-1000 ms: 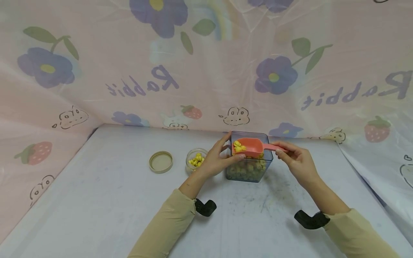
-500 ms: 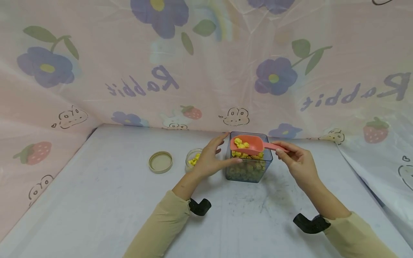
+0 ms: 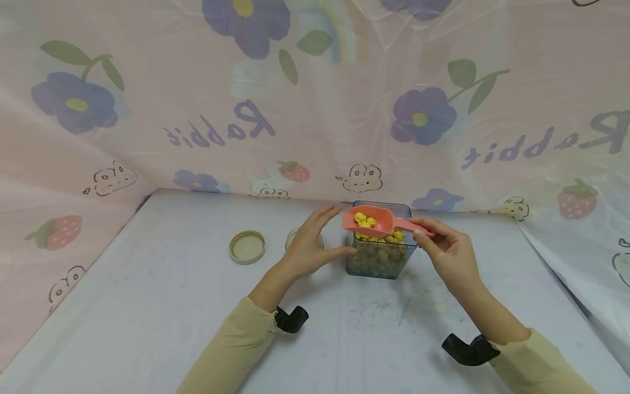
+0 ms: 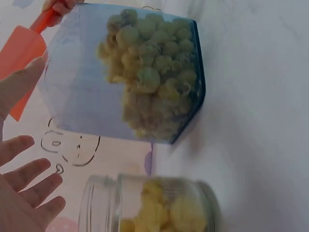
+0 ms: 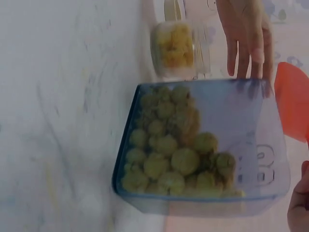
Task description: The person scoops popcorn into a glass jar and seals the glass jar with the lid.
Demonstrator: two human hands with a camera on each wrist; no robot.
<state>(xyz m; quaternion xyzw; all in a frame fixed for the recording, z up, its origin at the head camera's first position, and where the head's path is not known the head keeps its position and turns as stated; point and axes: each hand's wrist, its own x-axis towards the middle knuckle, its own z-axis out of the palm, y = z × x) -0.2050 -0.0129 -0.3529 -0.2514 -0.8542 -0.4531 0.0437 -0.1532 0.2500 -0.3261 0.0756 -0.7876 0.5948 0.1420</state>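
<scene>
My right hand (image 3: 450, 251) pinches the handle of a coral-red scoop (image 3: 384, 221), held level over the rim of a clear bluish square container (image 3: 381, 260). A few yellow popcorn pieces (image 3: 365, 220) lie in the scoop. More popcorn (image 4: 154, 63) partly fills the container. My left hand (image 3: 307, 246) is left of the container, its fingers spread and holding nothing. Behind that hand, a small glass jar (image 3: 290, 238) is mostly hidden in the head view. In the left wrist view, the glass jar (image 4: 116, 203) has popcorn pieces inside.
A round beige lid (image 3: 247, 247) lies on the white table (image 3: 162, 306), left of the jar. A printed pink curtain (image 3: 315, 126) hangs along the table's back edge. Each wrist carries a black camera mount, such as the left mount (image 3: 292, 319).
My left hand has drawn away leftward from the container, covering more of the jar. The scoop with its popcorn has shifted slightly left, its tip now past the container's left rim.
</scene>
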